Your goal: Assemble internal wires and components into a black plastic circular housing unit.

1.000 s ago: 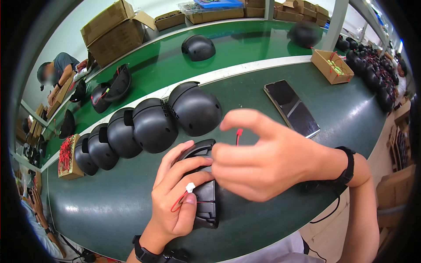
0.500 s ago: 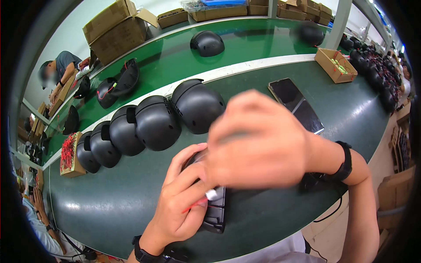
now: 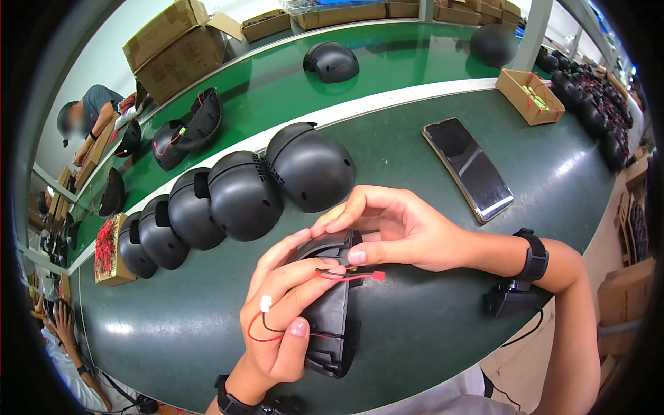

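Observation:
A curved black plastic shell (image 3: 330, 304), its ribbed inner side partly showing, is held above the table between my two hands. My left hand (image 3: 277, 315) grips its left side. From between those fingers come thin red and black wires, one ending in a white connector (image 3: 266, 303) and another in a red connector (image 3: 378, 276). My right hand (image 3: 415, 232) closes on the shell's far end, thumb on the near side and fingers over the top. Whether the right fingers also pinch a wire is hidden.
Several black helmet-like shells (image 3: 245, 195) stand in a row beyond my hands. A phone (image 3: 470, 169) lies to the right. Small cardboard boxes sit at the far right (image 3: 515, 95) and left (image 3: 126, 266). Behind runs a green conveyor belt (image 3: 408, 59); a person (image 3: 102, 109) works across it.
My right hand has dropped from its blurred place above the shell to the shell's far end. The shell and both connectors now show more plainly.

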`<state>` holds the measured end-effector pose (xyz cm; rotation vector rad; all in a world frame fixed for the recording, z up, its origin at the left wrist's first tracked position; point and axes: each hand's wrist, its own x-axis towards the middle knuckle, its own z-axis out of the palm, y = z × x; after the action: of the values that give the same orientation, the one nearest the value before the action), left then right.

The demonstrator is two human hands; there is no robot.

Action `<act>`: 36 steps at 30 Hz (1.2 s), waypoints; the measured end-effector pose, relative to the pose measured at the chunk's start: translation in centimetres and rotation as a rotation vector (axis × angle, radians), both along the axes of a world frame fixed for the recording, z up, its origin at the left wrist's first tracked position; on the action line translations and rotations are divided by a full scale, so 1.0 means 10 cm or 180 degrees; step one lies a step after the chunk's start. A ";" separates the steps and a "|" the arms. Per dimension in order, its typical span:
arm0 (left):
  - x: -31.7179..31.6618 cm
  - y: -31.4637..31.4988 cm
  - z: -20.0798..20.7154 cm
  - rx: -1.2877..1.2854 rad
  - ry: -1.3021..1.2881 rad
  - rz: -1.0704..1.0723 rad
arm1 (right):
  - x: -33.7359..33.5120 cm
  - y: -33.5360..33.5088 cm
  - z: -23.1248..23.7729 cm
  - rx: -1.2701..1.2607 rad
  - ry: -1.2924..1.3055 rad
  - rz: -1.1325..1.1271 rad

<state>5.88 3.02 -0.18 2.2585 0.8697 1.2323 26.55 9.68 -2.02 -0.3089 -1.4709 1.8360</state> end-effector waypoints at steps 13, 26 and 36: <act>0.02 0.00 0.01 -0.0119 -0.0019 -0.0070 | 0.04 -0.11 0.11 -0.0302 -0.0214 0.0094; 0.03 -0.04 0.00 -0.0406 -0.0085 -0.0007 | 0.05 -0.08 -0.03 -0.0041 -0.0025 0.0109; 0.04 0.00 0.00 -0.0301 -0.0134 -0.0127 | 0.02 -0.24 -0.02 0.1820 -0.0572 -0.1093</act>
<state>6.28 3.07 -0.20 2.1575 0.8453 1.1915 26.71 7.30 -2.17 -0.4151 -1.8597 1.0850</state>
